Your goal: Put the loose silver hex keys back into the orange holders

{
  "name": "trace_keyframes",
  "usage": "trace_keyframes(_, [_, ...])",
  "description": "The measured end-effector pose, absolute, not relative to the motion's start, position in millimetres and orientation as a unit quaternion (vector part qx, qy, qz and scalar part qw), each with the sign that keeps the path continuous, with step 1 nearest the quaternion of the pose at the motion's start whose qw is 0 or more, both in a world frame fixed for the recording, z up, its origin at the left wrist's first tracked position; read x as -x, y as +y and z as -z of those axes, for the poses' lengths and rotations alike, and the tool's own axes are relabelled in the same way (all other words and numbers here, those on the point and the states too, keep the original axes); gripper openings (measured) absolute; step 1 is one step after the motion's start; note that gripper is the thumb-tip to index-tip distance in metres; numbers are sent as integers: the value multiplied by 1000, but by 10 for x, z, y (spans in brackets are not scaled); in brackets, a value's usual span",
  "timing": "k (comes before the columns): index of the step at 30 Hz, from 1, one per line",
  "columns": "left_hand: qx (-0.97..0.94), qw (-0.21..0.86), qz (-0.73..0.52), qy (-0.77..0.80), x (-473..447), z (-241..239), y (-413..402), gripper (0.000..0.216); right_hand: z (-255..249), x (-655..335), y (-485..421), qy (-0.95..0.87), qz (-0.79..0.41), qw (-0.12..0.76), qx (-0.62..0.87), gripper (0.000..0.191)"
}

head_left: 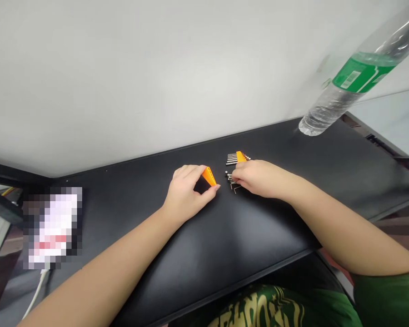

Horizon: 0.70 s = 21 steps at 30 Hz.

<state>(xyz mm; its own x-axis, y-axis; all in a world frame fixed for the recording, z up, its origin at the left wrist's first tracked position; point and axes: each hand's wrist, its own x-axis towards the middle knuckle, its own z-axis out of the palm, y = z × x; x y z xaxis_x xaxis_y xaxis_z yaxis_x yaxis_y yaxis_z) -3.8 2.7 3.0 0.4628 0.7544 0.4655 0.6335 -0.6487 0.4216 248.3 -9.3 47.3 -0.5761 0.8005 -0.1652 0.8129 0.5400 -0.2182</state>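
Orange holder (pixel 210 176) sits pinched in the left hand (pixel 187 190), beside small metal keys (pixel 229 176) on the desk (pixel 204 254). The right hand (pixel 255 177) covers some; whether it grips one, I cannot tell. Just beyond lies a second holder (pixel 240 157); farther right, a bottle (pixel 357 77).

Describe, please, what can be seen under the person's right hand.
Small metal keys, some bent, show on the black tabletop at the edge of the right hand. Anything fully beneath that hand is covered and cannot be seen.
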Motion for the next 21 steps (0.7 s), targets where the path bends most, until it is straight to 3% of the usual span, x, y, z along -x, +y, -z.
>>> trace_keyframes(9, [-848, 104, -316, 412, 43, -31, 20, 35, -492, -2515, -78, 881, 167, -12, -442, 20])
trace_keyframes(15, [-847, 112, -321, 409, 45, -41, 23, 34, -419, -2565, 14, 867, 128, -92, -473, 19])
trace_keyframes(21, [-850, 105, -325, 401, 62, -14, 30, 38, -308, -2580, 107, 880, 139, -75, -448, 22])
